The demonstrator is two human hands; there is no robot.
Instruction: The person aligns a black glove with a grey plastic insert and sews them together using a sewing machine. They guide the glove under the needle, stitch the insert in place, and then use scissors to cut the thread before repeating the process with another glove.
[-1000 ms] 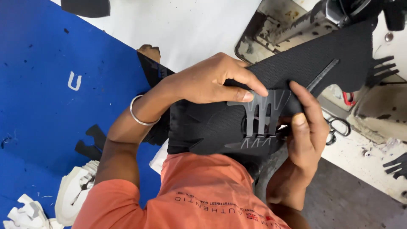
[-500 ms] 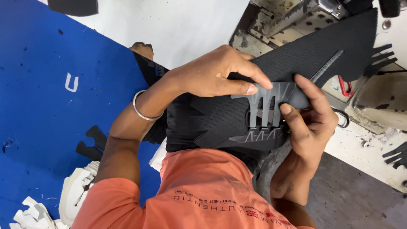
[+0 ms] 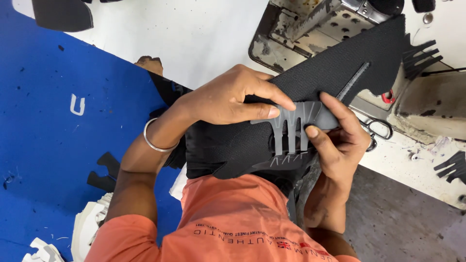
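Observation:
A black mesh shoe upper piece (image 3: 340, 63) stretches from my lap up to the sewing machine (image 3: 315, 24). A grey comb-shaped overlay (image 3: 291, 123) with several prongs lies on it. My left hand (image 3: 228, 97), with a silver bangle on the wrist, presses the overlay's left end with its fingertips. My right hand (image 3: 340, 138) pinches the overlay's right end together with the mesh, thumb on top. More black pieces are stacked under the mesh on my lap.
Scissors (image 3: 378, 130) lie on the white table right of my right hand. Black comb-shaped cutouts (image 3: 420, 53) sit at the upper right and right edge (image 3: 454, 167). White and black shoe pieces (image 3: 87, 223) lie on the blue floor (image 3: 48, 121) at the left.
Both hands have shifted the grey overlay slightly on the mesh; my right thumb has slid up onto the overlay's right end. The view has moved a little closer.

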